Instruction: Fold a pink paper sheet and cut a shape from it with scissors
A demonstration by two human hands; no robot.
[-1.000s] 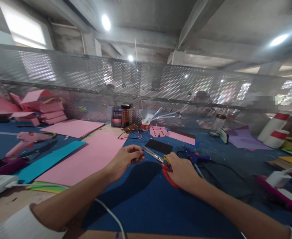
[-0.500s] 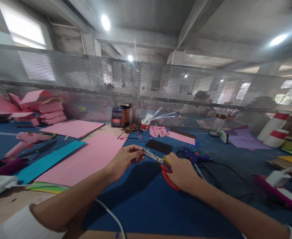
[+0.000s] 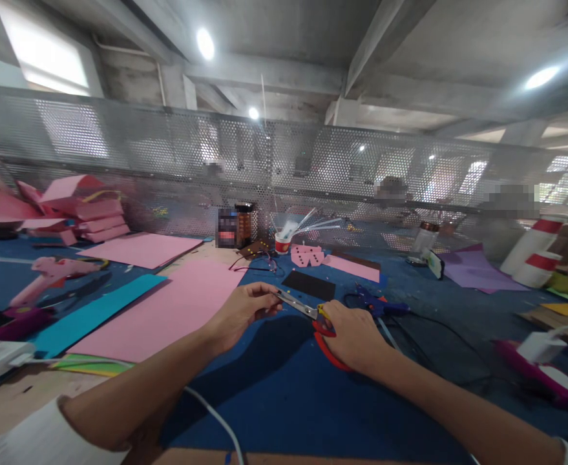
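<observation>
My right hand (image 3: 354, 332) is wrapped round the red and yellow handles of a pair of scissors (image 3: 304, 309), held above the blue table mat (image 3: 284, 400). The silver blades point left, and their tips reach the fingertips of my left hand (image 3: 249, 309). Those fingers are pinched together; whatever small piece is between them is too hidden to name. Just beyond the blades lies a black paper rectangle (image 3: 309, 284). A pink cut-out with dark dots (image 3: 307, 255) lies farther back.
Pink sheets (image 3: 167, 310) and a teal strip (image 3: 104, 313) lie to the left, near a pink glue gun (image 3: 53, 274). A blue glue gun (image 3: 380, 305) with its cable is close to my right hand. A paper cup (image 3: 282, 243) holding clear sticks stands behind, before a perforated metal screen (image 3: 177, 148).
Both hands stay almost in place. The scissors' blades look slightly closer together at the left fingertips.
</observation>
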